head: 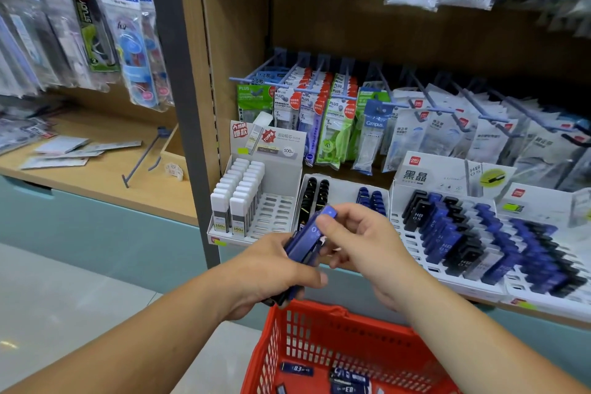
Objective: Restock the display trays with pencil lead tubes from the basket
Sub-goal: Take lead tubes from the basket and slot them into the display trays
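Red basket (319,339) nearest, below both hands; lead tubes held above it, in front of the display trays.

The basket floor carries a few loose blue tubes (297,368), lying flat. Above the basket's far rim, the left hand (271,272) is clenched around a bundle of blue lead tubes (297,257), which points up and to the right. The right hand (361,243) pinches the uppermost tube (319,227) of that bundle between thumb and forefinger, near its cap. Beyond the hands, three trays stand side by side on the shelf (559,317). The left tray (278,211) has two rows of white-capped tubes. The middle tray (342,189) has short rows of black and blue tubes at its far end. The right tray (412,243) is densely filled with black and blue tubes. Hanging packets (335,118) occupy the hooks behind the trays.
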A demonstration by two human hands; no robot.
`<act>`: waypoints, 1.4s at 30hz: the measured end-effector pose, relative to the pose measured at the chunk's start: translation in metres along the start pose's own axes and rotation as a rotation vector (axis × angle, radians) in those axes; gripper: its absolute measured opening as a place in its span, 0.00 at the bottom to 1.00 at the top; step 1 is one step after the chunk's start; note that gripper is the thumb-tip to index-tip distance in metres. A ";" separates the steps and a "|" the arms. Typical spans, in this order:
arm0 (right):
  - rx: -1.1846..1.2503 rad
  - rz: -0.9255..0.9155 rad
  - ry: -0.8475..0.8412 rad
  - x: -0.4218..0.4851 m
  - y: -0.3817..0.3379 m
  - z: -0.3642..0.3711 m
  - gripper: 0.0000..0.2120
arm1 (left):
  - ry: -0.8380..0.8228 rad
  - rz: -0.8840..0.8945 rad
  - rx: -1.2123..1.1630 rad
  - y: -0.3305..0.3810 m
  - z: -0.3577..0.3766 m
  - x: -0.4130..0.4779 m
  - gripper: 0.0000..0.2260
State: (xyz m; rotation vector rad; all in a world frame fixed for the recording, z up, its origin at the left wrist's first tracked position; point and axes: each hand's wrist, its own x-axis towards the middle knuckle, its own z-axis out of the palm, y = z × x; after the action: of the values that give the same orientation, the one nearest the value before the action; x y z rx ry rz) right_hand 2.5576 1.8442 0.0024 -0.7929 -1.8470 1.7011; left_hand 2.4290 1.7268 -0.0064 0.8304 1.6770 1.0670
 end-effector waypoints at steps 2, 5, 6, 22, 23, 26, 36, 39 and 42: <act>0.078 0.042 0.039 0.000 -0.002 -0.007 0.05 | -0.023 -0.033 0.004 -0.001 0.001 0.000 0.12; 0.151 0.073 0.128 0.000 -0.004 -0.019 0.06 | -0.026 -0.068 0.041 -0.001 0.003 -0.002 0.10; 0.154 0.069 0.156 0.000 -0.004 -0.022 0.04 | -0.009 -0.072 0.056 0.000 0.004 -0.002 0.10; 0.127 0.025 0.149 -0.032 0.003 -0.090 0.04 | 0.041 0.125 -0.108 0.030 0.065 0.009 0.07; 0.138 0.012 0.190 -0.033 0.001 -0.098 0.04 | 0.044 0.127 -0.134 0.032 0.069 0.012 0.07; 0.056 -0.042 0.341 -0.037 -0.005 -0.123 0.04 | 0.060 0.131 -0.164 0.034 0.079 0.022 0.08; -0.392 -0.184 0.517 -0.040 0.013 -0.179 0.13 | 0.035 0.057 -0.119 0.026 0.097 0.047 0.13; -0.474 -0.207 0.464 -0.037 0.016 -0.178 0.12 | 0.035 0.054 -0.110 0.023 0.098 0.051 0.13; -0.549 -0.201 0.397 -0.032 0.019 -0.176 0.13 | 0.021 0.058 -0.113 0.021 0.098 0.053 0.15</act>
State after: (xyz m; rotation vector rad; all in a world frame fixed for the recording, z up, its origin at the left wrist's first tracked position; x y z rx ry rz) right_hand 2.7064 1.9461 0.0009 -1.0247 -2.0321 0.8349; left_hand 2.5054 1.8084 -0.0222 0.8007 1.6029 1.2025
